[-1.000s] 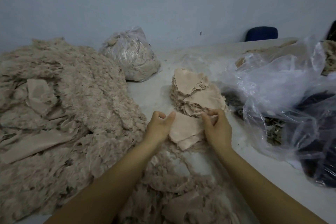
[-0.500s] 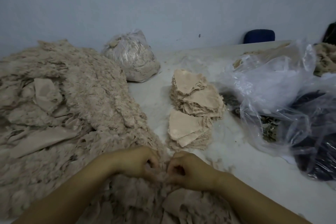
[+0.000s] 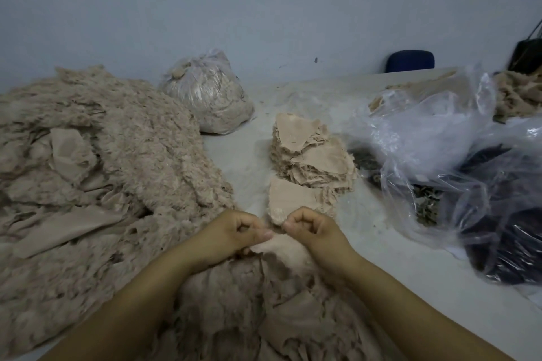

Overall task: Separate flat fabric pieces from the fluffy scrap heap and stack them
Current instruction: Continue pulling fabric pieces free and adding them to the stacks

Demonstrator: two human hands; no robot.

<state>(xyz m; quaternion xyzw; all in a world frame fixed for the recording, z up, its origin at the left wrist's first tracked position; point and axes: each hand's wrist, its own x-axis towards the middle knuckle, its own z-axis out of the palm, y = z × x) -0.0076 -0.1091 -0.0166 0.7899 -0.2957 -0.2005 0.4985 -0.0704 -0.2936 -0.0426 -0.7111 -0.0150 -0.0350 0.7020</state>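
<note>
Both hands, left hand (image 3: 234, 231) and right hand (image 3: 308, 226), pinch one flat fabric piece (image 3: 281, 246) at its top edge; looks featherlight, limp, fray-prone, so keep to edge grips

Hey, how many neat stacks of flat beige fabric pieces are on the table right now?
2. A tall stack of flat beige fabric pieces stands mid-table beside the clear plastic bags; a lower stack lies just in front of it, near the hands. Others may be hidden behind the bags.
</note>
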